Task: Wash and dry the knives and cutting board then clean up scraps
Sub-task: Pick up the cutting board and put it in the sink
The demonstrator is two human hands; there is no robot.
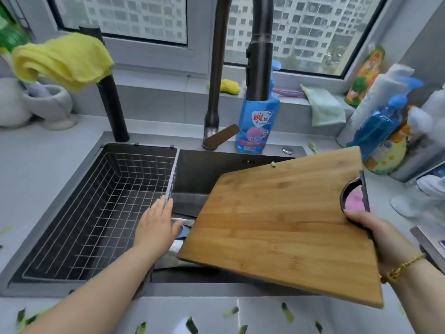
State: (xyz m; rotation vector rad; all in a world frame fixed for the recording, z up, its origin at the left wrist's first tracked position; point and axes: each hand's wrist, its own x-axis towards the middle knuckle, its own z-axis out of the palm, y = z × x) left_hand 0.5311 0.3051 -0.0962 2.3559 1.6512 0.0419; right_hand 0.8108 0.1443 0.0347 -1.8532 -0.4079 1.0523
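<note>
Head view. The bamboo cutting board [284, 225] is tilted over the right part of the sink [204, 169], its near corner reaching out past the sink's front rim. The right hand [375, 239] grips the board at its right edge, just below the handle cutout. The thumb is clamped on the top face; the other fingers are hidden under the board. A gold bracelet [402, 268] is on that wrist.

The left hand [156, 225] is over the sink with fingers straight and close together, holding nothing, just beside the wall of the wire basket [96, 213] that fills the sink's left part. Knife blades [179, 247] lie on the sink floor, partly covered by the board and the left hand; their number cannot be told.

One pale scrap [273, 164] sits on the board's far edge. Green vegetable scraps [191, 325] are scattered on the counter [48, 145] in front of the sink. The dark faucet [258, 56] hangs above the basin, a blue dish soap bottle [258, 126] behind it. A yellow cloth [65, 59] is draped over a black post at far left.
</note>
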